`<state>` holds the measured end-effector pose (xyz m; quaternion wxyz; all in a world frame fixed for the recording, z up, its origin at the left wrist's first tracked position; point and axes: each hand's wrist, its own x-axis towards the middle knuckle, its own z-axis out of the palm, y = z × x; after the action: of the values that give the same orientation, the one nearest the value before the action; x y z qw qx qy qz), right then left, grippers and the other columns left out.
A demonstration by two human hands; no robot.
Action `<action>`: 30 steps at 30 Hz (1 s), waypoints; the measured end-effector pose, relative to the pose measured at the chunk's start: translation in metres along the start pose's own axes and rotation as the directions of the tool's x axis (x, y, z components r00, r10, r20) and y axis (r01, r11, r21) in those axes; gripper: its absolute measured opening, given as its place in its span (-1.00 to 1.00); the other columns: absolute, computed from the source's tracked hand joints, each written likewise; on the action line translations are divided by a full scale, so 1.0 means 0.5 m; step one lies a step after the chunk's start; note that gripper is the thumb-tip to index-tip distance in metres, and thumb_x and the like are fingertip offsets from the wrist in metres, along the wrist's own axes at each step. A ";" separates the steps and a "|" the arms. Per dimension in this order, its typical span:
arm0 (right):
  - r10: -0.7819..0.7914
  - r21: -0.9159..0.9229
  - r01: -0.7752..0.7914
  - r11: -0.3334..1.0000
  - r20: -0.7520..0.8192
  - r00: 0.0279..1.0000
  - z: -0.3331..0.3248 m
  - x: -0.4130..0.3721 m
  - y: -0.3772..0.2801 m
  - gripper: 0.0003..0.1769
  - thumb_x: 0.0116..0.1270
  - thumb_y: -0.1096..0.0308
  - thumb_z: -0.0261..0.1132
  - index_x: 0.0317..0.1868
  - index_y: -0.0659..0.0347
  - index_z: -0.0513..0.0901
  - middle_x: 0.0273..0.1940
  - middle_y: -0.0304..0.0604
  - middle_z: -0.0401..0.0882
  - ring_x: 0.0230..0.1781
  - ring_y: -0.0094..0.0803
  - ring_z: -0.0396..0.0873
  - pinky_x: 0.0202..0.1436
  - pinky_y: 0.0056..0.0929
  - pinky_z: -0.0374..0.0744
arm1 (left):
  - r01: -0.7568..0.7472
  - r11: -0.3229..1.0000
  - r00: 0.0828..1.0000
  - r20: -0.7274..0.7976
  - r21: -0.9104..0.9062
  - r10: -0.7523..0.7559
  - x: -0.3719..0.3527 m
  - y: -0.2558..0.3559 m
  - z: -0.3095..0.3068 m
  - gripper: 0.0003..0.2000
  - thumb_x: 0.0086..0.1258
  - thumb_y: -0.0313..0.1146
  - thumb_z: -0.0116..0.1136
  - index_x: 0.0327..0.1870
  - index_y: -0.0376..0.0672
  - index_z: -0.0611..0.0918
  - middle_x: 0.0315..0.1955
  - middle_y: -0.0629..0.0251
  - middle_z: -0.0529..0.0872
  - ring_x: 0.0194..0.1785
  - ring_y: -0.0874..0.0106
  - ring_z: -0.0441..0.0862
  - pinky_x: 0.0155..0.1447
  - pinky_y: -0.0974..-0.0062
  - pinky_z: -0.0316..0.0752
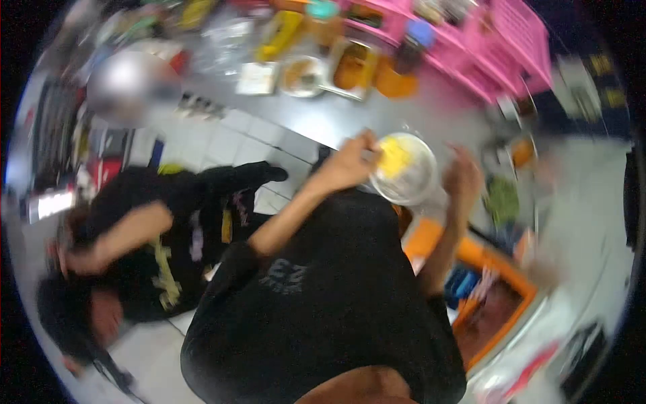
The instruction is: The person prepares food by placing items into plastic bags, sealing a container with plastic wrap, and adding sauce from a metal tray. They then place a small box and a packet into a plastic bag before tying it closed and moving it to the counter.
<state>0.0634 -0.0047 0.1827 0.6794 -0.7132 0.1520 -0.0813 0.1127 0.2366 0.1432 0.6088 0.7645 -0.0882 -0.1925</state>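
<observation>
In the head view, a round white bowl [420, 178] with yellow pieces of food [395, 156] in it is in front of my body, by the counter's near edge. My left hand [350, 163] is at the bowl's left rim, its fingers curled closed against it; the exact grip is blurred. To the right of the bowl, apart from it, my right hand [463, 176] is raised. Its fingers are smeared, but they look stretched out and I see nothing in them.
On the metal counter [296, 120] stand a white dish [302, 75], a tray of brown food [351, 67] and pink baskets [464, 54]. An orange-framed box [501, 262] is at my right. A person in black [168, 236] is at my left.
</observation>
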 end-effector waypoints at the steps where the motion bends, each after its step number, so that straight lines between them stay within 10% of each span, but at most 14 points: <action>1: -0.003 -0.050 0.006 0.999 0.059 0.998 0.033 -0.014 -0.061 -0.71 0.47 0.18 0.17 -0.20 0.24 0.66 -0.53 -0.46 0.40 -0.55 -0.71 0.29 -0.51 -0.64 0.29 | 0.054 0.998 0.995 0.087 0.030 -0.056 0.004 0.019 0.014 -0.79 0.33 -0.32 0.13 -0.21 -0.31 0.48 -0.38 -0.05 0.67 -0.27 0.17 0.69 -0.17 0.26 0.54; 4: -0.077 -0.094 0.107 0.990 0.275 0.958 0.129 -0.039 -0.061 -0.78 0.42 0.34 0.21 -0.17 0.33 0.69 -0.28 -0.19 0.71 -0.32 -0.54 0.54 -0.15 -0.56 0.49 | -0.036 0.981 0.974 0.228 0.189 -0.008 0.025 0.010 0.039 -0.80 0.32 -0.35 0.12 -0.16 -0.29 0.51 -0.27 -0.06 0.68 -0.13 0.01 0.65 -0.04 0.13 0.51; 6: -0.038 -0.145 0.119 0.982 0.464 0.885 0.176 -0.081 -0.085 -0.81 0.39 0.35 0.24 -0.19 0.31 0.70 -0.34 -0.13 0.69 -0.37 -0.54 0.54 -0.19 -0.55 0.50 | -0.469 0.880 0.831 0.300 -0.074 0.468 0.035 -0.086 0.049 -0.76 0.32 -0.33 0.12 -0.10 -0.29 0.52 -0.06 -0.05 0.63 0.09 0.03 0.58 0.10 0.10 0.44; 8: -0.040 -0.114 0.176 0.978 0.726 0.687 0.150 -0.126 -0.137 -0.84 0.35 0.39 0.27 -0.18 0.26 0.73 -0.40 -0.13 0.68 -0.46 -0.47 0.56 -0.28 -0.56 0.48 | -0.545 0.829 0.831 0.211 0.125 0.514 0.037 -0.172 0.135 -0.74 0.34 -0.29 0.12 -0.07 -0.27 0.52 0.09 0.00 0.56 0.19 0.03 0.48 0.15 0.08 0.38; 9: -0.164 0.115 0.121 0.986 0.797 0.581 0.146 -0.130 -0.167 -0.88 0.31 0.38 0.31 -0.29 0.25 0.72 -0.43 -0.13 0.66 -0.49 -0.44 0.55 -0.32 -0.56 0.47 | -0.323 0.926 0.945 0.021 0.194 0.326 0.063 -0.146 0.179 -0.75 0.36 -0.27 0.12 -0.11 -0.25 0.49 -0.06 -0.06 0.63 0.02 -0.04 0.57 0.09 0.06 0.43; 11: -0.436 0.390 0.256 0.885 0.498 0.749 0.094 -0.146 -0.015 -0.81 0.30 0.25 0.35 -0.37 0.18 0.66 -0.52 -0.30 0.58 -0.48 -0.53 0.53 -0.34 -0.57 0.48 | -0.037 0.976 0.999 -0.013 0.214 0.041 0.053 -0.044 0.122 -0.76 0.36 -0.28 0.11 -0.13 -0.26 0.47 -0.16 -0.09 0.65 -0.07 -0.08 0.59 0.03 0.03 0.45; 12: -0.026 0.574 -0.034 0.818 0.096 0.995 0.090 -0.136 -0.049 -0.80 0.35 0.21 0.30 -0.29 0.19 0.63 -0.57 -0.35 0.47 -0.51 -0.58 0.48 -0.37 -0.61 0.45 | 0.247 0.944 0.969 -0.040 0.218 -0.244 0.052 -0.017 0.102 -0.77 0.37 -0.29 0.10 -0.15 -0.27 0.44 -0.26 -0.13 0.66 -0.17 -0.12 0.61 -0.02 0.01 0.47; 13: 0.507 0.794 -0.166 0.585 -0.198 0.839 0.085 -0.125 -0.082 -0.77 0.39 0.18 0.25 -0.21 0.19 0.60 -0.63 -0.40 0.36 -0.53 -0.63 0.42 -0.39 -0.65 0.42 | 0.178 0.918 0.978 -0.171 0.353 -0.124 0.067 -0.055 0.105 -0.77 0.36 -0.34 0.07 -0.13 -0.29 0.39 -0.43 -0.17 0.65 -0.28 -0.17 0.61 -0.12 -0.04 0.48; 15: 0.529 0.701 -0.122 0.703 -0.401 0.748 0.040 -0.018 -0.035 -0.69 0.48 0.12 0.15 -0.09 0.24 0.52 -0.67 -0.45 0.12 -0.65 -0.69 0.21 -0.57 -0.67 0.25 | 0.133 0.886 0.987 -0.141 0.444 -0.077 0.079 -0.045 0.067 -0.76 0.36 -0.36 0.06 -0.10 -0.29 0.36 -0.42 -0.17 0.65 -0.26 -0.16 0.61 -0.13 -0.05 0.48; 20: 0.247 0.736 -0.181 0.653 0.019 0.969 0.111 -0.004 0.003 -0.65 0.50 0.11 0.12 -0.05 0.28 0.51 -0.68 -0.46 0.01 -0.76 -0.70 -0.07 -0.71 -0.60 -0.03 | 0.077 0.779 0.997 -0.047 0.622 -0.061 0.177 -0.084 0.032 -0.64 0.22 -0.43 0.19 -0.04 -0.28 0.32 -0.29 -0.16 0.67 -0.18 -0.11 0.64 -0.05 0.02 0.50; 24: 0.269 0.729 -0.097 0.678 -0.124 0.955 0.091 0.048 0.001 -0.64 0.51 0.12 0.12 -0.03 0.30 0.51 -0.67 -0.46 -0.01 -0.74 -0.71 -0.08 -0.69 -0.64 -0.02 | -0.009 0.868 0.996 0.078 0.497 -0.035 0.164 -0.102 -0.004 -0.53 0.30 -0.33 0.21 0.20 -0.30 0.41 0.02 -0.15 0.61 0.12 -0.02 0.57 0.28 0.12 0.40; 26: 0.217 0.712 0.001 0.702 -0.215 0.952 0.079 0.052 0.001 -0.64 0.51 0.12 0.11 -0.03 0.31 0.51 -0.67 -0.46 -0.02 -0.74 -0.72 -0.07 -0.69 -0.64 -0.01 | -0.320 0.874 0.942 0.221 0.366 0.253 0.100 -0.064 -0.033 -0.53 0.38 -0.30 0.17 0.27 -0.25 0.44 0.07 -0.09 0.60 0.16 0.00 0.56 0.29 0.16 0.42; 28: 0.193 0.660 0.021 0.751 -0.249 0.949 0.082 0.050 -0.004 -0.64 0.51 0.12 0.11 -0.03 0.31 0.51 -0.66 -0.48 -0.02 -0.73 -0.74 -0.07 -0.67 -0.68 0.00 | -0.276 0.952 0.837 0.520 0.134 0.169 0.046 0.097 -0.132 -0.64 0.43 -0.36 0.10 0.22 -0.23 0.50 0.04 -0.01 0.63 0.15 0.17 0.60 0.26 0.26 0.48; 30: 0.189 0.585 0.007 0.811 -0.274 0.943 0.083 0.045 -0.007 -0.65 0.49 0.12 0.16 -0.09 0.30 0.55 -0.66 -0.48 0.04 -0.71 -0.75 -0.01 -0.64 -0.69 0.03 | -0.136 0.990 0.853 0.506 -0.025 0.130 0.031 0.128 -0.216 -0.67 0.40 -0.44 0.06 0.18 -0.27 0.53 0.00 0.05 0.65 0.07 0.27 0.63 0.17 0.33 0.53</action>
<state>0.0982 0.0274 0.1817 0.8332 -0.4418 0.2622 -0.2047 0.1765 0.3121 0.2217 0.5718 0.6827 -0.2985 -0.3432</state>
